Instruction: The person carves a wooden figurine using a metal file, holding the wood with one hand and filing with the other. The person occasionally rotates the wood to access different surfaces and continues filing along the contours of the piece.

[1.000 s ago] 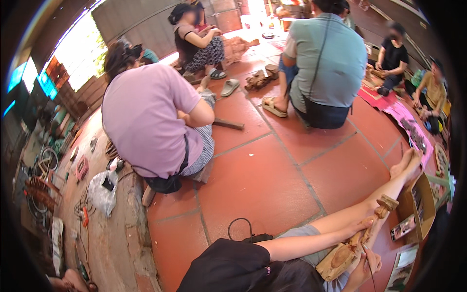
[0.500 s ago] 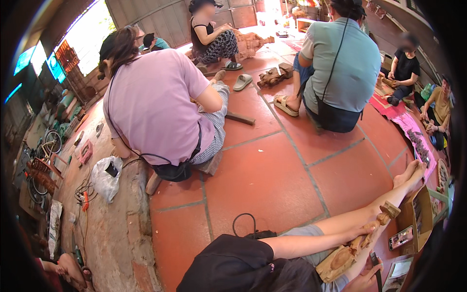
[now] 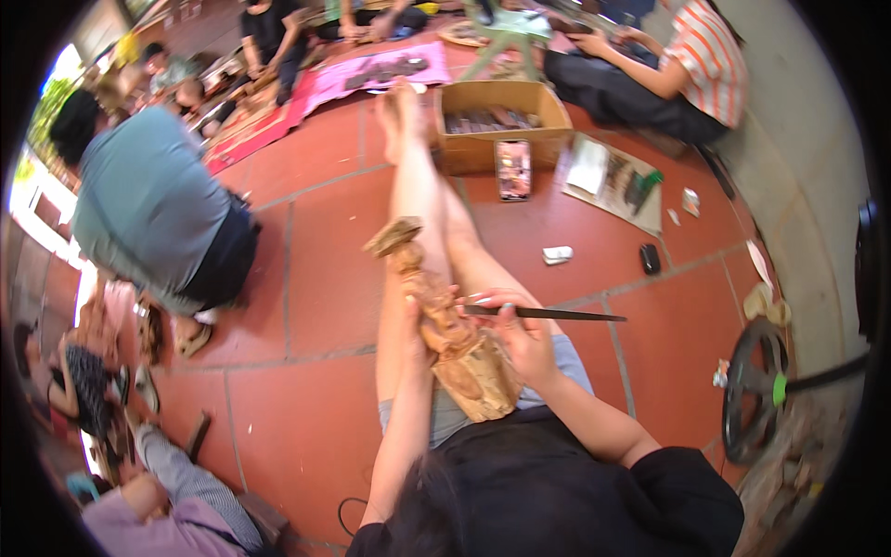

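Across my outstretched legs lies a carved wooden figure (image 3: 444, 320), with a thick block base (image 3: 476, 379) toward my body and a flat piece at its far end. My left hand (image 3: 415, 336) is closed along the figure's left side, steadying it. In my right hand (image 3: 524, 348) is a slim dark file-like tool (image 3: 575, 316), held between thumb and fingers. Its tip points left and meets or nearly meets the carving's right side; blur hides the exact contact.
A cardboard box (image 3: 457, 160) of tools stands past my feet, with a phone (image 3: 513, 171) leaning on it. Right of it lie papers (image 3: 587, 167), a white packet (image 3: 557, 254) and a black object (image 3: 650, 259). A black spoked ring (image 3: 739, 399) is at far right. Several people sit around.
My view has swung right, bringing my legs and the carving to the middle. My right hand has brought the tool from beside the carving up against or close to its side.
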`<state>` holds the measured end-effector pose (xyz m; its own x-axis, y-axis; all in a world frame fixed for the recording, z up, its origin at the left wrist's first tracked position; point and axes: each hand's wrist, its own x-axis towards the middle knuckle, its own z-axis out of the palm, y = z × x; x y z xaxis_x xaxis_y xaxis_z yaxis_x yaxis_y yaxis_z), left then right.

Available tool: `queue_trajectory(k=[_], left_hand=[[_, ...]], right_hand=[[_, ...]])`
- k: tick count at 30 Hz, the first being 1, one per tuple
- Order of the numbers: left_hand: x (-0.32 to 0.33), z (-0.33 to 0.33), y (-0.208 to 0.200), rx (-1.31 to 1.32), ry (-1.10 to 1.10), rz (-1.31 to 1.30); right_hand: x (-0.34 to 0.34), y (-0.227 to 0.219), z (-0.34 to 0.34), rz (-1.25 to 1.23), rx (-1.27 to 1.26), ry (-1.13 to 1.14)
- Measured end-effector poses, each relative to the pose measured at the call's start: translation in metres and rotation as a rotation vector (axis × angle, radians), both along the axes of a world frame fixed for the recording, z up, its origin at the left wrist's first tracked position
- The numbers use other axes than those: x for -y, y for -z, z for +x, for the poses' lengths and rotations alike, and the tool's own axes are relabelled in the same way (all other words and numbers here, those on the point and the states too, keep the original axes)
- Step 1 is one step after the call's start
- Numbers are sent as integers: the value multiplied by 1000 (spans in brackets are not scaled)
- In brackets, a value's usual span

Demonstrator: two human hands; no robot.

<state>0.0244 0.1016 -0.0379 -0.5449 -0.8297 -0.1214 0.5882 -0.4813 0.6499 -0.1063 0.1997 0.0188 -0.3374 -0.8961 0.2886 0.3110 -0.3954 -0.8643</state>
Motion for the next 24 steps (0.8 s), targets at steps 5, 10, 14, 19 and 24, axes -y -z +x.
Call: queue_trajectory(k=[5,10,14,19,24], left_hand=[[-2,-5,9,33,-8,-64],[1,-2,19,9,33,-103],[3,1,14,-20,75,-115],[4,3,13,-17,84,-93],[2,0,11,33,21,-112]], right_hand=[[-3,9,-10,43,-4,32],[-5,15,-17,72,-43,42],[0,17,-15,73,13,37],[-2,15,-18,139,-68,53],[-1,16,-18,101,-24,50]])
